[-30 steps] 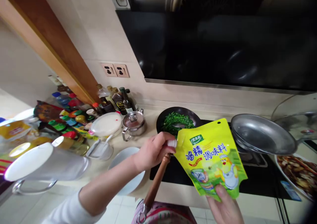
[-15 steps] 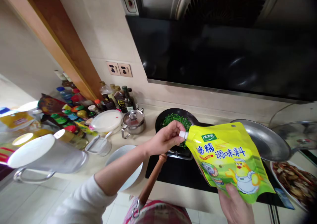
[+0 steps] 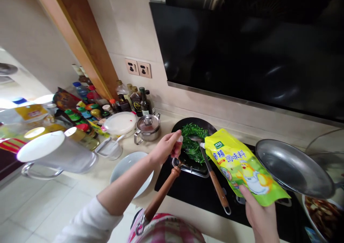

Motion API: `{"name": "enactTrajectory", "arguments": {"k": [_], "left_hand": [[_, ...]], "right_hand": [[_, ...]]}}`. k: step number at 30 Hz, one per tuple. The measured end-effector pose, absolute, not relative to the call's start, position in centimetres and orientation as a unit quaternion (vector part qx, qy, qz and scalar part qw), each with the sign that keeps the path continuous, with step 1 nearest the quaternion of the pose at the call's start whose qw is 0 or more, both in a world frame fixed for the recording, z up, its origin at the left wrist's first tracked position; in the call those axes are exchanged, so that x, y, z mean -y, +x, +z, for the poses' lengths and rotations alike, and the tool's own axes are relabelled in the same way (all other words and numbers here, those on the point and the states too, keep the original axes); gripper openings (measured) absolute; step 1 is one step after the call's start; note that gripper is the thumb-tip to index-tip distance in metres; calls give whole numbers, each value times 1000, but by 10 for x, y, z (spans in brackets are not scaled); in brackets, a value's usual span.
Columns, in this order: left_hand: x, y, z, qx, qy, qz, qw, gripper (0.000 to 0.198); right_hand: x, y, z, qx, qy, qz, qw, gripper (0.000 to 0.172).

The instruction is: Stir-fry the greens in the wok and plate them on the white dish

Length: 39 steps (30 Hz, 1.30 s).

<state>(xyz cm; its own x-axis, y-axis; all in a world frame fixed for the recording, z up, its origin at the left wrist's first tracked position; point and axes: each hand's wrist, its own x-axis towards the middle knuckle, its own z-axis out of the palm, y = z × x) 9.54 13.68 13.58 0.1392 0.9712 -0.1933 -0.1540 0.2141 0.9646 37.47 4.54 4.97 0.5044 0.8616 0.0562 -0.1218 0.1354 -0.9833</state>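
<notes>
My right hand (image 3: 258, 210) grips the lower edge of a yellow-green seasoning pouch (image 3: 233, 160), tilted with its small spout (image 3: 202, 145) down toward the wok. Between the fingertips of my left hand (image 3: 169, 148) is a small white cap (image 3: 180, 139), apart from the spout. Beneath both hands, chopped green vegetables (image 3: 195, 133) lie in a black wok (image 3: 209, 125) with a wooden handle (image 3: 163, 193). A spatula with a wooden handle (image 3: 218, 189) rests in the wok, its blade partly among the greens.
A pale bowl (image 3: 120, 171) and a lidded steel pot (image 3: 147, 130) stand left of the wok. Bottles (image 3: 137, 101) line the back wall. To the right are a steel pan (image 3: 295, 167) and a dish of cooked food (image 3: 321, 214). The range hood (image 3: 242, 56) hangs above.
The cap has come off the pouch's spout, and my left hand has moved left with it. The pouch is now tilted lower toward the wok. The view has shifted, showing the spatula.
</notes>
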Motion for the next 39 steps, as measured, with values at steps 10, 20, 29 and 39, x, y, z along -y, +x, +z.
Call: {"name": "enactTrajectory", "arguments": {"k": [10, 20, 29, 39], "left_hand": [[-76, 58, 93, -477, 279, 524, 648, 50], [-64, 50, 87, -474, 246, 542, 649, 51], [-91, 86, 87, -470, 330, 492, 654, 49], [-98, 137, 142, -392, 445, 495, 635, 48]], "right_hand": [[-80, 393, 12, 412, -624, 367, 553, 67], [-83, 388, 7, 388, -611, 389, 571, 69], [-69, 385, 19, 205, -498, 523, 661, 73], [-30, 380, -16, 244, -442, 597, 623, 61]]}}
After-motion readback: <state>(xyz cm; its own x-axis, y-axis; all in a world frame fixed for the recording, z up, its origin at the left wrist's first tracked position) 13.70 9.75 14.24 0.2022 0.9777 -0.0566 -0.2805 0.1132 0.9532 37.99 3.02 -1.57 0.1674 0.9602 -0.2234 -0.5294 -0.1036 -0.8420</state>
